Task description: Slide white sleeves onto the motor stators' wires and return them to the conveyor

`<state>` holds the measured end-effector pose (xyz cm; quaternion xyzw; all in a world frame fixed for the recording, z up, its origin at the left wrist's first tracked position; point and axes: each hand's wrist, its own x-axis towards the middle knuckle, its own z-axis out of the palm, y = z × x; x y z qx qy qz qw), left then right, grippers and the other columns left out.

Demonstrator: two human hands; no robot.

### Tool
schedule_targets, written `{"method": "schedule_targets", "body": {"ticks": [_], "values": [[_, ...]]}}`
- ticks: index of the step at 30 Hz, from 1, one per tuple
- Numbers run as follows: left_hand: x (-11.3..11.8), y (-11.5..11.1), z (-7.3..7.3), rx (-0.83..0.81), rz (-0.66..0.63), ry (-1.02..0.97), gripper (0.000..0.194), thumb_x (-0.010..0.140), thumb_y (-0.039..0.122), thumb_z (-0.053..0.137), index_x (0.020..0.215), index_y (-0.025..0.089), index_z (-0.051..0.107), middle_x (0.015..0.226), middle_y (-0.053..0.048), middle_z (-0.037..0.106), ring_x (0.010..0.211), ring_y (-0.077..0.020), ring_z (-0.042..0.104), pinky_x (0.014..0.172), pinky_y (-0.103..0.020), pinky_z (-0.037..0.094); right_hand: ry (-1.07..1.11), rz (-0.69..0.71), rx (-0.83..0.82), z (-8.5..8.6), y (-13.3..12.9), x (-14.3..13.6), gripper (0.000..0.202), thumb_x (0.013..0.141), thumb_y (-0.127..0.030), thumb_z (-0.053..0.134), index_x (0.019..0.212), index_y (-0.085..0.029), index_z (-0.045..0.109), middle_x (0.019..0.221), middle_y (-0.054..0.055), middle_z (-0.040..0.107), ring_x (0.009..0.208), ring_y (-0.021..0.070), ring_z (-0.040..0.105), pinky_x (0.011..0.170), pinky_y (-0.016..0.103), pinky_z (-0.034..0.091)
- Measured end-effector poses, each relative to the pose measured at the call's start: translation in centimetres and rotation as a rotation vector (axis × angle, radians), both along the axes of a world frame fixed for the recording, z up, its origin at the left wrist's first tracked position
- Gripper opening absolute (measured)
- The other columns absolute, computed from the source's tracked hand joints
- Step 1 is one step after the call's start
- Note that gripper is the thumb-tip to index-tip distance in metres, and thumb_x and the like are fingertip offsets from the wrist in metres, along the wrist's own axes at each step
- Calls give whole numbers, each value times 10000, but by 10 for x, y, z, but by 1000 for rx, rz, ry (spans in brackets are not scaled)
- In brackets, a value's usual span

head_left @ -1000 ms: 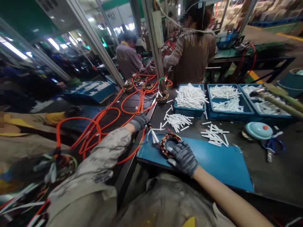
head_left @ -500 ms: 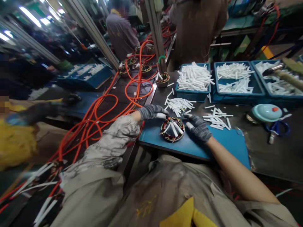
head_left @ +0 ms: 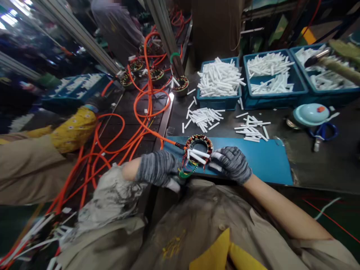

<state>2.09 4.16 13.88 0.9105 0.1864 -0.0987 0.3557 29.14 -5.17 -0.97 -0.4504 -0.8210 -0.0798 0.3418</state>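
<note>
A ring-shaped stator (head_left: 210, 144) wound with copper wire lies on a blue mat (head_left: 253, 159) before me. White sleeves (head_left: 198, 156) on its leads point right across its near side. My left hand (head_left: 159, 168), in a grey knit glove, is closed around a green wire (head_left: 188, 174) at the stator's near left; its fingertips are partly hidden. My right hand (head_left: 233, 164), gloved too, has bent fingers closed against the stator's right near edge. An orange cable (head_left: 157, 134) with a dark end reaches the stator's left side.
Loose white tubes (head_left: 204, 118) lie behind the mat, below blue bins (head_left: 219, 103) of similar tubes. Right of them are a light-blue lidded container (head_left: 312, 113) and blue-handled scissors (head_left: 323, 133). Orange cables loop across the left line, where a co-worker's yellow sleeve (head_left: 74, 129) reaches in.
The stator has turned, its white sleeves now pointing right. My left hand has come back toward me onto the green wire. My right hand stays close on the right side.
</note>
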Motion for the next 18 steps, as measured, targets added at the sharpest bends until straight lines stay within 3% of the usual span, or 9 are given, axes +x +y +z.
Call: {"method": "schedule_targets", "body": {"ticks": [1, 3, 6, 9, 11, 13, 15, 18], "values": [[7, 0, -3, -166, -98, -107, 259, 938, 402, 630, 1065, 223, 767, 1031, -35, 780, 971, -171, 725, 919, -265, 563, -55, -25, 35, 3, 2, -1, 203, 965, -347, 631, 1041, -188, 733, 925, 82, 738, 857, 208, 615, 752, 337, 428], [22, 4, -17, -273, -113, -298, 311, 991, 320, 547, 1221, 171, 695, 1242, -101, 719, 1204, -199, 656, 1062, -326, 511, -151, -56, 108, 11, 6, -2, 169, 964, -310, 628, 996, -187, 740, 853, 81, 725, 798, 206, 580, 719, 338, 379], [49, 10, -45, 41, 155, -372, 386, 971, 337, 589, 1312, 161, 627, 1335, -136, 658, 1264, -228, 617, 1085, -378, 501, -219, -122, 170, 26, 10, -3, 189, 964, -305, 608, 971, -176, 745, 818, 87, 722, 759, 216, 554, 704, 346, 346], [70, 11, -65, 404, 215, -133, 394, 962, 408, 608, 1256, 151, 667, 1185, -136, 719, 1112, -260, 679, 1011, -435, 532, -231, -193, 123, 36, 14, -5, 201, 944, -269, 585, 877, -165, 744, 743, 94, 699, 700, 224, 526, 666, 362, 306], [75, 11, -67, 582, 172, -33, 342, 983, 398, 574, 1201, 169, 704, 1125, -122, 733, 1086, -274, 676, 1030, -483, 501, -175, -219, -28, 39, 17, -6, 239, 931, -257, 559, 773, -173, 718, 677, 88, 662, 667, 217, 507, 647, 363, 284], [74, 11, -64, 678, 126, -34, 302, 1002, 380, 540, 1153, 203, 731, 1068, -92, 744, 1074, -267, 668, 1106, -526, 423, 32, -234, -296, 39, 18, -8, 281, 923, -300, 549, 707, -177, 678, 665, 83, 642, 659, 202, 504, 646, 353, 296], [69, 13, -61, 691, 110, -40, 296, 1008, 399, 527, 1089, 226, 753, 1000, -63, 749, 1040, -254, 667, 1157, -544, 351, 280, -230, -543, 38, 17, -12, 344, 938, -368, 521, 673, -182, 638, 651, 64, 628, 631, 180, 503, 634, 331, 334], [64, 15, -66, 602, 119, 41, 322, 1011, 422, 515, 1029, 208, 756, 960, -55, 743, 982, -231, 666, 1094, -472, 411, 481, -178, -721, 37, 11, -15, 467, 1008, -455, 405, 669, -200, 603, 587, 8, 599, 543, 140, 494, 564, 284, 383]]}}
